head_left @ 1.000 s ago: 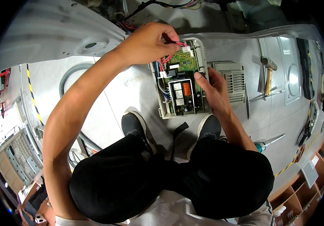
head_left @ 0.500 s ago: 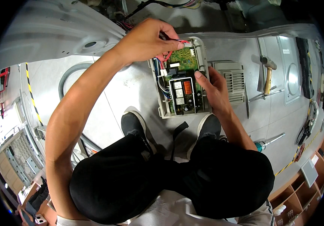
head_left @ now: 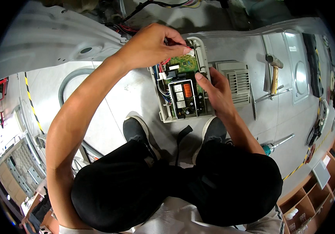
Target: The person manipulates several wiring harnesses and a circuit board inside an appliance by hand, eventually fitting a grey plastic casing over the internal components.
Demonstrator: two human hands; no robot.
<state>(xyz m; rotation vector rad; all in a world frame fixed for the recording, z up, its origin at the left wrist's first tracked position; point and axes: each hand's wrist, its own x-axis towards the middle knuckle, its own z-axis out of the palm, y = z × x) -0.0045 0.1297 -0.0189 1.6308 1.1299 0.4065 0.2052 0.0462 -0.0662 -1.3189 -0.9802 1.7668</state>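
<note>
An opened grey plastic housing point(head_left: 167, 118) sits in front of my shoes, with a green circuit board point(head_left: 185, 62) inside it. Near its lower end are dark parts, white blocks and an orange coil point(head_left: 187, 90). My left hand point(head_left: 157, 45) reaches over the far end, thumb and fingers pinched on a white wire connector point(head_left: 191, 52) with red wires, at the board's upper edge. My right hand point(head_left: 218, 89) grips the housing's right side, thumb over the rim and fingers outside. More wires run down the left inner side to a white plug point(head_left: 162, 75).
A slatted grey cover point(head_left: 235, 82) lies right of the housing. Farther right are a hammer point(head_left: 274, 74), metal rods and a teal-handled tool point(head_left: 268, 149). A grey metal panel edge point(head_left: 85, 50) spans the far side. A grey hose point(head_left: 64, 84) curves at left.
The housing has shifted slightly left in view and tilted a little. My left fingers have moved slightly, and the white connector shows more clearly beneath them. My right hand keeps its hold.
</note>
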